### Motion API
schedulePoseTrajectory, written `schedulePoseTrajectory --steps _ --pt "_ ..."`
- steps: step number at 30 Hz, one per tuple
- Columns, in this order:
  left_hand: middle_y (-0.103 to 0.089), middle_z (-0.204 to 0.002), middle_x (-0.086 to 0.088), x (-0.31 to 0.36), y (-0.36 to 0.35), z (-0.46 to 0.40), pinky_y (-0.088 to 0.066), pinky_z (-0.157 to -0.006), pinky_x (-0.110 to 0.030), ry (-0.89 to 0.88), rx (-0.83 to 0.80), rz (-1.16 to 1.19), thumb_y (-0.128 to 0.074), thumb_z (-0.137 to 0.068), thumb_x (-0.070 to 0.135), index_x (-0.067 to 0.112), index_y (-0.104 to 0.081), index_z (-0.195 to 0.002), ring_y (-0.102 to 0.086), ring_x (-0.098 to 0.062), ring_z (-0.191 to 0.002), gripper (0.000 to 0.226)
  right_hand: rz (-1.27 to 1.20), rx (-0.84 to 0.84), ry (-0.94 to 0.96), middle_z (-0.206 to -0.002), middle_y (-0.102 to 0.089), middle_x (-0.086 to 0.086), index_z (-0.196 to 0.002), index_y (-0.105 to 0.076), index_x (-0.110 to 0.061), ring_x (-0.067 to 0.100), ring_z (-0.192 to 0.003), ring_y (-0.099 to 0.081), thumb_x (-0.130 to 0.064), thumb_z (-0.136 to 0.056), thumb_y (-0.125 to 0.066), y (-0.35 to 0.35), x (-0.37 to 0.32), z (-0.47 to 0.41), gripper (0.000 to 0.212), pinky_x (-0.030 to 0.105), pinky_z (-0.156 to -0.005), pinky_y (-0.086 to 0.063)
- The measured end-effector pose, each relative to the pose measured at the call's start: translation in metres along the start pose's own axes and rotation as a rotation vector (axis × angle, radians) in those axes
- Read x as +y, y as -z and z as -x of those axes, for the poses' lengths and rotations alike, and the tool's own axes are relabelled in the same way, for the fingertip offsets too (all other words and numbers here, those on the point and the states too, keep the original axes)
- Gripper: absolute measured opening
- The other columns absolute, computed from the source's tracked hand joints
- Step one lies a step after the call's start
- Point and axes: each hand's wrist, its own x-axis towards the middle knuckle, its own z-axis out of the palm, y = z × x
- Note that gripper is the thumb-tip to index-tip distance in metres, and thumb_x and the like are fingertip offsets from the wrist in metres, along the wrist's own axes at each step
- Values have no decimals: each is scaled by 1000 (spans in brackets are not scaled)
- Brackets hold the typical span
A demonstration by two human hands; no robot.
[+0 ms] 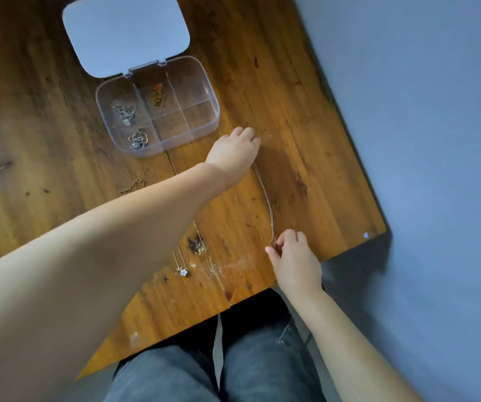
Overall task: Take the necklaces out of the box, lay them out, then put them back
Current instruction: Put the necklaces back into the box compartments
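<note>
A clear compartment box (204, 123) lies open on the wooden table, its white lid (126, 33) folded back. Three of its compartments hold necklaces: a silver one (124, 111), another silver one (138, 140) and a gold one with an orange pendant (157, 95). A thin gold chain (265, 195) is stretched on the wood between my hands. My left hand (233, 150) pins its far end just right of the box. My right hand (294, 259) pinches its near end, at a dark red pendant, near the table's front edge. Another necklace (182, 269) with a flower charm lies to the left, partly under my left arm.
The table (306, 140) ends at its right edge and at the front edge next to my right hand, with grey floor (436, 140) beyond. My legs in grey jeans (262, 369) are below the front edge. A bit of gold chain (133, 185) shows above my left forearm.
</note>
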Motion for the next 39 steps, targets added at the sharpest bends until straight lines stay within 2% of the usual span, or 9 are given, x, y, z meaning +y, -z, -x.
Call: schedulePoseTrajectory --steps 3,8,12,15,19,21,26,31,39 --pt "-53 -109 -18 -1 4 -1 -39 -63 -36 7 -31 18 -47 -82 -12 1 -49 -116 -50 -33 -96 36 -51 15 30 -96 -57 3 -92 -55 -14 13 -68 -53 -26 -92 -56 3 3 -3 12 23 -56 -45" --pt "-54 -99 -17 -1 11 14 -44 -69 -39 86 -59 241 -41 -91 -1 2 -52 -100 -52 -33 -91 14 -197 27 29 -103 -59 5 -94 -57 -12 16 -75 -58 -19 -91 -57 14 11 -13 8 29 -65 -53" --pt "-59 -93 -13 0 27 37 -49 -69 -33 93 101 529 -49 -89 7 3 -56 -89 -56 -26 -80 8 -276 80 95 -130 -50 9 -126 -47 -12 22 -112 -54 -33 -88 -62 18 -1 -26 46 29 -80 -49" --pt "-60 -88 -8 4 50 49 -48 -67 -28 -3 243 648 -54 -86 5 3 -57 -86 -55 -21 -76 4 -431 -73 195 -145 -38 -2 -142 -26 -23 14 -129 -36 -40 -87 -60 28 -28 -44 67 36 -97 -38" --pt "-59 -87 -7 -13 77 56 -43 -66 -20 53 436 669 -55 -85 2 3 -59 -87 -51 -15 -77 4 -524 -238 245 -86 -70 -20 -103 -57 -22 -2 -88 -62 -28 -91 -53 37 -59 -65 15 17 -78 -44" --pt "-60 -87 -7 -34 84 61 -42 -67 -21 174 499 678 -55 -85 2 3 -58 -87 -51 -16 -77 4 -724 -198 255 -65 -70 -15 -82 -62 -18 -3 -69 -64 -21 -92 -54 49 -66 -65 13 8 -68 -44" --pt "-60 -87 -1 -92 81 84 -42 -63 -3 539 574 761 -53 -89 9 10 -59 -88 -53 -7 -74 5 -1069 -117 207 -87 -70 -4 -85 -67 -23 12 -92 -67 -22 -91 -57 92 -95 -74 12 33 -92 -53" --pt "-60 -83 1 -107 69 90 -44 -61 -6 720 596 929 -52 -89 12 13 -59 -86 -55 -6 -71 8 -1349 -271 240 -118 -64 4 -89 -57 -18 16 -116 -59 -19 -93 -52 113 -167 -98 6 31 -102 -42" --pt "-64 -82 -4 -95 62 55 -54 -69 -26 726 445 1007 -55 -89 13 7 -64 -89 -61 -15 -74 11 -875 -310 182 -101 -66 5 -91 -58 -20 20 -101 -65 -15 -95 -51 86 -208 -131 10 34 -90 -54"
